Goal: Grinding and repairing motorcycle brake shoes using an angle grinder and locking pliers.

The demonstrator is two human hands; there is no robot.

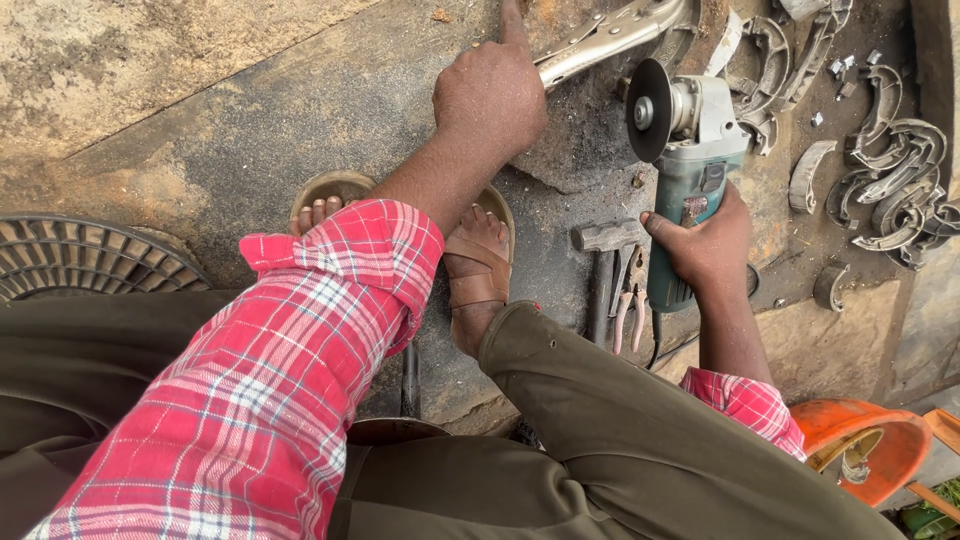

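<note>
My left hand [490,92] is closed around the handle end of silver locking pliers [608,35] at the top of the head view, index finger stretched up along them. My right hand [705,245] grips the green body of an angle grinder [690,150]. Its dark disc [647,110] stands on edge, facing left, just below the pliers. What the pliers' jaws hold is hidden at the top edge. My sandalled feet [478,265] rest on the dusty ground between my arms.
A hammer [605,250] and pink-handled pliers [630,305] lie by my right foot. Several curved metal brake shoes [895,175] are scattered at the right. A round grille [70,255] is at the left, an orange container [860,440] at the lower right.
</note>
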